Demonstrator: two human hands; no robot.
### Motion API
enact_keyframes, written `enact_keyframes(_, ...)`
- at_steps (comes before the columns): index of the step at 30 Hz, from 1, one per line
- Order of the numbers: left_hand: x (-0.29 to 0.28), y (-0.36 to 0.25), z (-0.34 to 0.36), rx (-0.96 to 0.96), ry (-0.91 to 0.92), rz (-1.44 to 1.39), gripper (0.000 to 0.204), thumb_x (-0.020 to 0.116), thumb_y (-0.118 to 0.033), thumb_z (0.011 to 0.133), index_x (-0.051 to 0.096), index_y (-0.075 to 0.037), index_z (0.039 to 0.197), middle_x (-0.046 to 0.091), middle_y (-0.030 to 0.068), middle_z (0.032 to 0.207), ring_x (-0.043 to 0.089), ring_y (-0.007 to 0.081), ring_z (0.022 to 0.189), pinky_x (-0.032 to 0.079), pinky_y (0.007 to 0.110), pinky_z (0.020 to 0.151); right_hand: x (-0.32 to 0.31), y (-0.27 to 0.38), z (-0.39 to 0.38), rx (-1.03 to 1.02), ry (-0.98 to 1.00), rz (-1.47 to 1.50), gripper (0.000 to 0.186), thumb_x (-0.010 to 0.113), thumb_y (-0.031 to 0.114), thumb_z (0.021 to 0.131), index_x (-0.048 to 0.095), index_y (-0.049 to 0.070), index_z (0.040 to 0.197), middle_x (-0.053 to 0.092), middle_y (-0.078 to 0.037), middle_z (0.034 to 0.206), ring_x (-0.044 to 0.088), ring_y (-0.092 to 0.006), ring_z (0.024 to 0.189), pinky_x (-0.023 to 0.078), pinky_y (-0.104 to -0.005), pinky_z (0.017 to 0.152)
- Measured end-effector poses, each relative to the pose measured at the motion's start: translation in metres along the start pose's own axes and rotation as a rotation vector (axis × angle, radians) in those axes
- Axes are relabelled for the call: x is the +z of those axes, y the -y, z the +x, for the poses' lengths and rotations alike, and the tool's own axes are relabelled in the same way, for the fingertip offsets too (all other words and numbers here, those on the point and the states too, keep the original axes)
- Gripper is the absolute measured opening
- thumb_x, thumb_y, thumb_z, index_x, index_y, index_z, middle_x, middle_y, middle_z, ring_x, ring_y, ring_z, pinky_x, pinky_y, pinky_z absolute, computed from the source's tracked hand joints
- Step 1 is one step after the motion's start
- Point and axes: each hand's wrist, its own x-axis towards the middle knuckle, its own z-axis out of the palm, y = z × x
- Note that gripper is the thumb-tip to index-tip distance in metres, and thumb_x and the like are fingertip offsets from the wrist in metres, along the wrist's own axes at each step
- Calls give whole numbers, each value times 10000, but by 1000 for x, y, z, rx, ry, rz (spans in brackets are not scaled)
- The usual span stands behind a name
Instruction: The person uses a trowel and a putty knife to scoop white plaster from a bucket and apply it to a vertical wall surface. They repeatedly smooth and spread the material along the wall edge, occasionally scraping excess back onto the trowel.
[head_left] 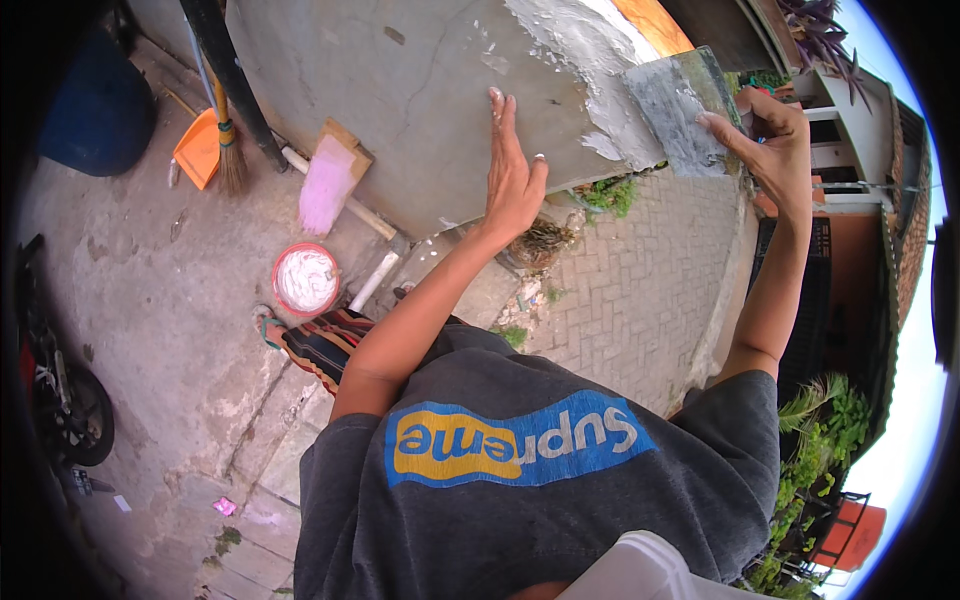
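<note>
My right hand [775,145] pinches a flat rectangular putty scraper [675,110] by its right side, thumb in front and fingers bent round behind. Grey and white smears coat the scraper, which lies over the right end of the grey wall [420,110]. A rough layer of white putty [590,65] spreads along the wall's upper right edge, beside the scraper. Against the wall's lower part, my left hand [513,190] is open, its fingers stretched upward with white specks on the tips. Whether its palm presses on the wall cannot be seen.
A round tub of white putty [306,279] stands on the concrete floor near my foot. A pink-coated board [328,185] leans by the wall's base. Beyond are an orange dustpan [198,148], a broom [230,160] and a blue barrel [98,110]; a motorcycle [75,405] stands at left.
</note>
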Motion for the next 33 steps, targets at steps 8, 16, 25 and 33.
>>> enact_keyframes(8,-2,2,0,6,26,23,794,453,24,809,9,-14,1467,-75,233,1530,16,374,1428,144,457,1149,-16,-17,-2,114,-142,105,187,780,77,741,608,4,745,455,71,614,360,-9,568,287,-193,484)
enact_keyframes(16,1,2,0,9,13,37,799,454,30,800,14,-12,1466,-78,233,1531,10,379,1427,136,454,1151,-14,-4,-14,-47,-83,-3,169,778,78,734,641,-9,781,488,40,581,365,-27,513,304,-216,453)
enact_keyframes(25,-2,1,1,4,23,59,795,452,34,798,22,-7,1465,-80,239,1529,2,379,1428,112,444,1156,-8,7,-16,-25,-117,-165,214,794,87,703,597,3,717,436,36,550,330,-42,495,264,-218,454)
enact_keyframes(33,2,0,0,3,18,26,793,456,38,798,29,-12,1466,-81,239,1529,6,380,1427,121,444,1155,2,21,-26,-45,-34,-79,223,791,84,698,583,2,706,425,8,553,330,-58,490,268,-237,456)
